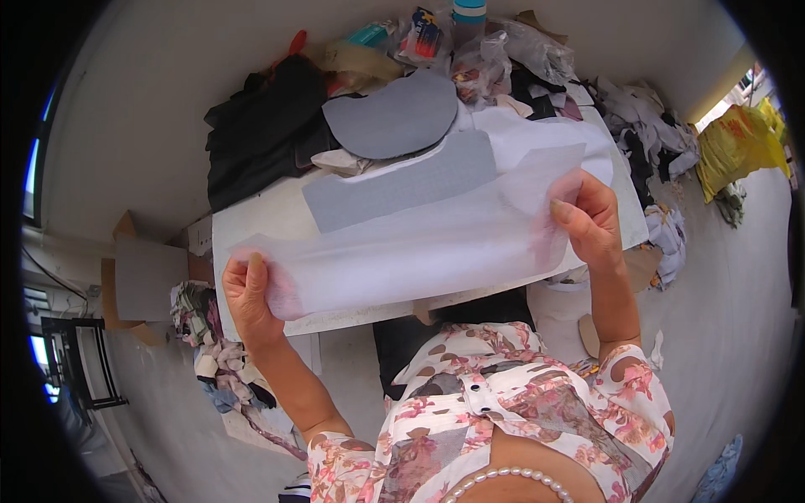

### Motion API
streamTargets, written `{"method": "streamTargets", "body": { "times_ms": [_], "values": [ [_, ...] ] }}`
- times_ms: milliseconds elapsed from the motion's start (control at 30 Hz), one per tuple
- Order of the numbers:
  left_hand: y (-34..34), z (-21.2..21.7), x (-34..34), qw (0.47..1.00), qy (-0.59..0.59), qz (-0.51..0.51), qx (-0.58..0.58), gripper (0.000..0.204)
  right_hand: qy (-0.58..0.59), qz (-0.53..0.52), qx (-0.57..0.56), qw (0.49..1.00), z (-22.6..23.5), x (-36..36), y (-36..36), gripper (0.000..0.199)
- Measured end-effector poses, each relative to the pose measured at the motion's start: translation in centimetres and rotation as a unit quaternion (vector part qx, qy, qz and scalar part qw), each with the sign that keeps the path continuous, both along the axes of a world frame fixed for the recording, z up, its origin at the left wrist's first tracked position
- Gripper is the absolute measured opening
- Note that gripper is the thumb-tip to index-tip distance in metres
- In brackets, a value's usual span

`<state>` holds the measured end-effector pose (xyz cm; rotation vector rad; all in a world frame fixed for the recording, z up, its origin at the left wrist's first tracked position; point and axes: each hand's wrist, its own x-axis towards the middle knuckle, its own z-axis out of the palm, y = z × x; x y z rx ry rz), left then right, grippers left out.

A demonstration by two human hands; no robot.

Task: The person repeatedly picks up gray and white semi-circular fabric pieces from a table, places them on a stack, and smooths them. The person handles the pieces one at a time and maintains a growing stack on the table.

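A long strip of sheer white fabric (419, 260) is stretched between my two hands above the front of the table. My left hand (251, 298) pinches its left end, thumb on top. At the other end my right hand (594, 220) grips the cloth between thumb and fingers, a little higher than the left; the fingers behind the cloth show faintly through it. Just beyond the strip lies a flat grey cut piece (402, 183) with a curved edge. Farther back rests a larger, rounded grey piece (394, 113). White fabric (545, 138) spreads at the table's right.
The white table (260, 210) carries black fabric (260, 126) at back left and plastic bags (482, 71) with a blue-topped bottle (470, 17) behind. Fabric scraps (226, 369) heap at the left; more scraps (637, 117) and a yellow bag (738, 151) are at the right.
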<state>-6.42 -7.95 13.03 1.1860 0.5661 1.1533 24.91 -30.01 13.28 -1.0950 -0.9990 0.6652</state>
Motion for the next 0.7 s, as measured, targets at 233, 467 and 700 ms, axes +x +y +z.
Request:
{"method": "streamTargets", "body": {
  "times_ms": [233,467,700],
  "values": [
    [2.9,-4.7,1.0,0.996,0.088,-0.013,-0.027,0.016,-0.071,-0.027,-0.085,0.993,-3.4,-0.5,4.0,0.016],
    [5.2,-7.6,4.7,0.98,0.198,0.025,0.018,0.019,-0.139,-0.113,-0.168,0.969,-7.0,1.7,6.5,0.02],
    [6.4,-8.9,6.0,0.908,0.361,0.141,0.159,0.026,-0.195,-0.176,-0.186,0.947,-8.9,3.6,8.8,0.018]
  ]
}}
